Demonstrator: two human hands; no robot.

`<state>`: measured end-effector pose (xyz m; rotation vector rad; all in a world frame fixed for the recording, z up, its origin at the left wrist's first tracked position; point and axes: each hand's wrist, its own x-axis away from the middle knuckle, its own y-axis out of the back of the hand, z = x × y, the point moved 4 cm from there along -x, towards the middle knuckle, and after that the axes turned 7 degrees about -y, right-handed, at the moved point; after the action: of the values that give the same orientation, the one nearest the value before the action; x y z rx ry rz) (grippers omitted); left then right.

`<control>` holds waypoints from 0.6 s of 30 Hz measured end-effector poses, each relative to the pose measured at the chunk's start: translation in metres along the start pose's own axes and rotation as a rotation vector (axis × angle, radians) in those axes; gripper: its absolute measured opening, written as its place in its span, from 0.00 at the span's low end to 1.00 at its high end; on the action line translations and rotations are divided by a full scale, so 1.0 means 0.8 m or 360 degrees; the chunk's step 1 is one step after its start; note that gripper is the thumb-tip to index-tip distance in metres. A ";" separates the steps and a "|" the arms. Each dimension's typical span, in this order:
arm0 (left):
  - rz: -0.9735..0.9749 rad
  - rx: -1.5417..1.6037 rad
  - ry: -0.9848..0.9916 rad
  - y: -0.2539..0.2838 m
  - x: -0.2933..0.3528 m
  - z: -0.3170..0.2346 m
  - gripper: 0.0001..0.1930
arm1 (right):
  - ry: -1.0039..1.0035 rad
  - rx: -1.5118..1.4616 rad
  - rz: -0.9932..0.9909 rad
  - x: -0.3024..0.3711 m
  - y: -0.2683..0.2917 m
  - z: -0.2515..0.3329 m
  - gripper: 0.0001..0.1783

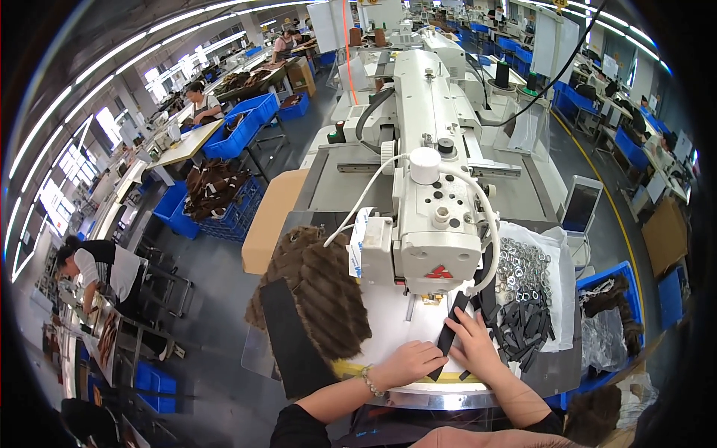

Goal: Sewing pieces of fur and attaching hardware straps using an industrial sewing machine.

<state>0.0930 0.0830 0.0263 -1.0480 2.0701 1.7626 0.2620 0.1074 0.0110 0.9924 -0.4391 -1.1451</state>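
A narrow black strip lies slantwise on the white bed of a sewing machine, its far end close to the needle area. My left hand, with a bead bracelet at the wrist, holds the strip's near end, fingers curled at its left edge. Further up, my right hand presses the strip from the right with its fingertips. Left of the machine head lies a brown fur piece, partly covered by a wide black band. Beside my right hand are loose black tabs.
Many metal rings lie on a white sheet at the right. Beyond them stand a small screen and a blue crate holding fur and plastic. A cardboard sheet leans at the left. Other people work at distant tables.
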 end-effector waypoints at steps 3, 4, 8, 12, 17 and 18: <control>0.0088 -0.0036 0.0083 -0.005 0.003 0.003 0.12 | 0.0009 -0.0013 -0.0064 0.001 0.005 0.004 0.34; 0.0098 -0.0053 0.0167 -0.008 0.006 0.008 0.13 | 0.0026 -0.0016 -0.0108 0.001 0.006 0.005 0.34; 0.0114 -0.0113 0.0382 -0.003 0.007 0.018 0.14 | 0.0096 -0.0107 -0.0081 0.005 0.001 0.005 0.32; 0.0056 -0.0047 0.0430 -0.002 0.008 0.020 0.15 | 0.0120 -0.0172 -0.0076 0.008 0.003 0.013 0.32; 0.0013 0.0083 0.0220 -0.021 0.013 0.012 0.17 | 0.0202 -0.0068 -0.0110 0.012 0.000 0.012 0.32; 0.0016 0.0082 0.0222 -0.024 0.013 0.012 0.17 | 0.0239 -0.0052 -0.0058 0.013 -0.004 0.008 0.33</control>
<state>0.0950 0.0878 0.0032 -1.1786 2.1933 1.6748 0.2601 0.0949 0.0097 1.0536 -0.2820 -1.0983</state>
